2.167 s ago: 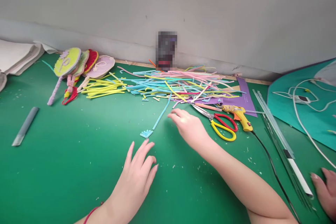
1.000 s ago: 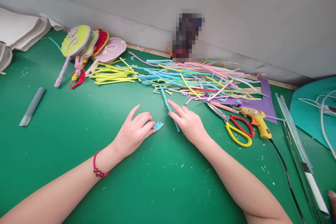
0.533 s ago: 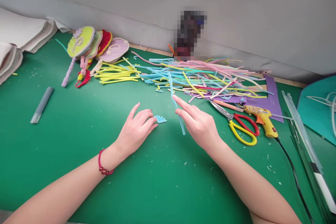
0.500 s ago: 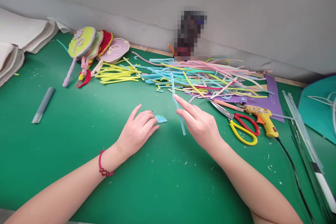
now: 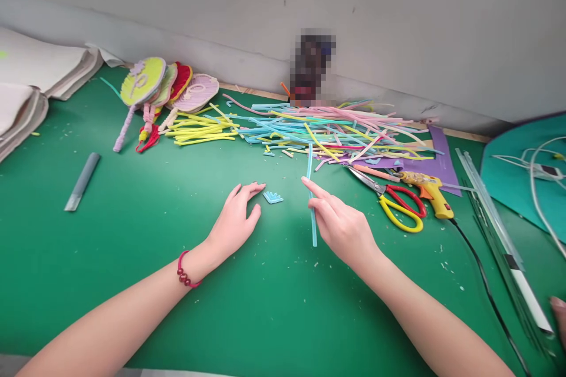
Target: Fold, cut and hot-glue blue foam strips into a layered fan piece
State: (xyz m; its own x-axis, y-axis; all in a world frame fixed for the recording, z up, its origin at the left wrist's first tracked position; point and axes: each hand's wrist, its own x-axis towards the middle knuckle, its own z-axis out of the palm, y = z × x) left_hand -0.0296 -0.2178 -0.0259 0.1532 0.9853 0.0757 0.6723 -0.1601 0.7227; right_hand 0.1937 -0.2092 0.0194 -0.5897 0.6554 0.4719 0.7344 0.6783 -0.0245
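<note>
My right hand (image 5: 342, 224) pinches a long light-blue foam strip (image 5: 311, 188) that points away from me over the green table (image 5: 132, 200). A small blue fan-shaped foam piece (image 5: 273, 197) lies just left of it. My left hand (image 5: 236, 218), with a red bead bracelet on its wrist, rests flat on the table with fingers stretched out. Its fingertips are just left of the fan piece and do not touch it.
A heap of coloured foam strips (image 5: 318, 129) lies along the wall. Finished foam fans (image 5: 163, 85) sit at back left. Scissors (image 5: 389, 200) and a yellow glue gun (image 5: 427, 191) lie to the right. A grey bar (image 5: 82, 181) is at left. Another person's fingers (image 5: 559, 312) show at the right edge.
My right hand took a blue strip from the table and drew it toward me. My left hand let go of the fan piece and slid slightly left.
</note>
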